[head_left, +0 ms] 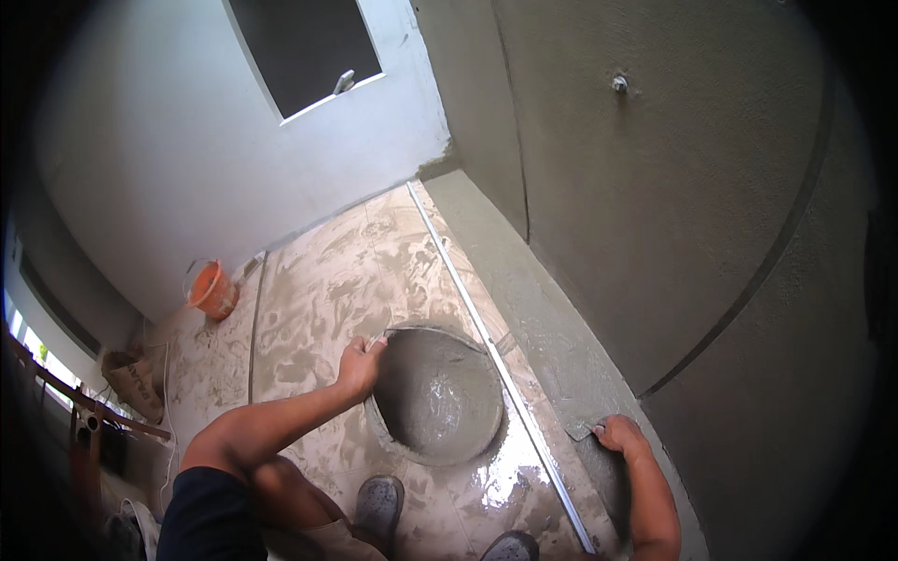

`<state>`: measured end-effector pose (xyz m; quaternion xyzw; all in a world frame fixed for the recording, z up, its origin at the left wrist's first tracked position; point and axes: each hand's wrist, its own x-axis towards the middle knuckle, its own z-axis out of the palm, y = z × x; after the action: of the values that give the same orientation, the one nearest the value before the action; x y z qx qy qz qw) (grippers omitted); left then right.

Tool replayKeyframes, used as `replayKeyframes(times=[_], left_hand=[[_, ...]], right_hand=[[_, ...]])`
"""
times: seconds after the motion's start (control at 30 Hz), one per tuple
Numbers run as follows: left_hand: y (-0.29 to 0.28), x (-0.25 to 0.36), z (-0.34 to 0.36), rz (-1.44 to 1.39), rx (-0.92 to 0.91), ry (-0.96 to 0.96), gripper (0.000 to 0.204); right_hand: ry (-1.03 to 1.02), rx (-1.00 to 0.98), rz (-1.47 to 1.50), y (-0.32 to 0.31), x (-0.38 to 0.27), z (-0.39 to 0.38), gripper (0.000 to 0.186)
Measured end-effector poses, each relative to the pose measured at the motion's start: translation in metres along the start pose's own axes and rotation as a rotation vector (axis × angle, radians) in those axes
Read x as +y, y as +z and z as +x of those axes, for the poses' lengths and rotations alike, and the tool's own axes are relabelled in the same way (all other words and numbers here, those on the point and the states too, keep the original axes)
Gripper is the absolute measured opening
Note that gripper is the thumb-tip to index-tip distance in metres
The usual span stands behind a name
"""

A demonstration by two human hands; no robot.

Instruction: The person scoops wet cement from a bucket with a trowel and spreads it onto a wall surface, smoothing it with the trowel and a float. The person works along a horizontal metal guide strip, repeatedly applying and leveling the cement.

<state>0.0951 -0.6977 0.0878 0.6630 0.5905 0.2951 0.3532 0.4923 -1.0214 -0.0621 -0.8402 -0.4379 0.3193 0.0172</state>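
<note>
My left hand (pixel 363 365) is closed on the rim of a round basin (pixel 438 402), which stands on the smeared floor and is coated inside with wet grey cement. My right hand (pixel 618 436) grips a metal trowel (pixel 584 428), its blade on the wet cement strip (pixel 552 346) along the foot of the rendered wall (pixel 608 187). A long straight metal bar (pixel 447 252) lies between the basin and that strip.
An orange bucket (pixel 213 294) stands by the white wall (pixel 168 140). At the left are a sack (pixel 131 383), a cable and a metal frame. A window opening and a small wall fitting (pixel 619 84) are above. My feet are at the lower edge.
</note>
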Motion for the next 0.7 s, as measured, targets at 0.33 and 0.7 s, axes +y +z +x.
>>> replayKeyframes(times=[0.33,0.7], left_hand=[[0.003,0.030,0.016,-0.075,-0.046,0.014,0.035],[-0.008,0.010,0.015,-0.185,-0.124,-0.033,0.031]], right_hand=[[0.019,0.318,0.191,-0.001,0.012,-0.034,0.039],[0.091,0.125,0.164,-0.012,-0.028,-0.020,0.040]])
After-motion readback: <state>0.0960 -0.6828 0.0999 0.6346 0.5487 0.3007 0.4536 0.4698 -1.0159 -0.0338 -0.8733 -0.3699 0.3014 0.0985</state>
